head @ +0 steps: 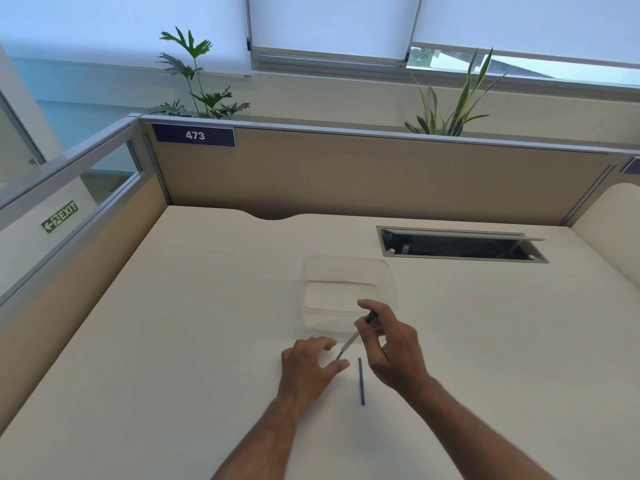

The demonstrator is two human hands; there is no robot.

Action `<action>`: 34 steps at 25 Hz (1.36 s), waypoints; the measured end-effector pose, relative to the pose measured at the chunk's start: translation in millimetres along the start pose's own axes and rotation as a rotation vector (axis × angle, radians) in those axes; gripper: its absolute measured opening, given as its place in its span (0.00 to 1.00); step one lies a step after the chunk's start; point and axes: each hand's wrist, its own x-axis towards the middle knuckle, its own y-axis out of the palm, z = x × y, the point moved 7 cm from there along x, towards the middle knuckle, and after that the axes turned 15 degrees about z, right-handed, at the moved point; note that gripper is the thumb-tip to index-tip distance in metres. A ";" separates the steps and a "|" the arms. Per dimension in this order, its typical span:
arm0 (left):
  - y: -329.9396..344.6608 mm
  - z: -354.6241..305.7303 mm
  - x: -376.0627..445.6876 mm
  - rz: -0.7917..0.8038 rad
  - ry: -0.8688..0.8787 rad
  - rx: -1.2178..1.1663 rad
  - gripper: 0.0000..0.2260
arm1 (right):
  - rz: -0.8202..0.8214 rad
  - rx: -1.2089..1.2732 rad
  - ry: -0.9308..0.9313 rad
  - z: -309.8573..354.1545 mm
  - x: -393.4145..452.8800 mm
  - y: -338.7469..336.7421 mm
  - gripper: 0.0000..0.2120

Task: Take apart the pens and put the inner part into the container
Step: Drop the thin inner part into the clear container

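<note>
pen [360, 329] pinched in right grip [391, 344]

Pen [353, 337] middle hidden by right hand [391, 344], container [346, 292] near wall behind fingers, forearms cut off below

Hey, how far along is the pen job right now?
Done: nothing shows in the clear container. In hand: the right hand pinches a pen, tip toward the left hand. A blue pen piece lies on the desk. Left: separating it and putting the inner part in.
</note>
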 end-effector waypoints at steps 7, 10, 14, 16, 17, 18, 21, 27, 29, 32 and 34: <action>-1.1 -4.5 0.5 -0.019 -0.044 -0.226 0.05 | -0.066 0.033 -0.064 19.9 4.2 -14.2 0.16; -3.1 -2.0 -1.9 -0.033 -0.045 -0.261 0.04 | -0.134 0.071 -0.075 26.1 7.5 -25.3 0.14; -8.5 -4.5 -3.4 -0.062 -0.034 -0.384 0.02 | -0.231 0.214 -0.011 22.0 8.1 -39.4 0.08; -12.6 -9.7 -5.6 -0.068 -0.047 -0.537 0.01 | -0.263 0.310 0.075 11.8 4.8 -41.5 0.05; -14.8 -12.9 -7.2 -0.073 -0.058 -0.636 0.01 | -0.274 0.375 0.133 3.8 2.1 -40.5 0.05; -16.2 -16.8 -8.9 -0.067 -0.067 -0.746 0.02 | -0.291 0.466 0.201 -6.5 -1.3 -38.3 0.05; -16.0 -34.8 -14.0 0.050 -0.092 -1.047 0.03 | -0.374 0.818 0.410 -41.6 -16.2 -24.4 0.04; -15.2 -63.1 -13.9 0.180 -0.046 -1.392 0.12 | -0.252 0.896 0.562 -56.7 -40.3 9.1 0.07; -17.5 -66.8 -13.3 0.149 -0.054 -1.375 0.13 | -0.177 0.847 0.563 -55.1 -42.6 16.2 0.11; -23.8 -67.5 -12.6 0.041 -0.072 -1.311 0.10 | -0.033 0.622 0.528 -43.5 -37.8 17.2 0.15; -30.2 -68.8 -11.9 -0.028 -0.061 -1.205 0.07 | 0.016 0.409 0.421 -30.6 -28.9 10.8 0.18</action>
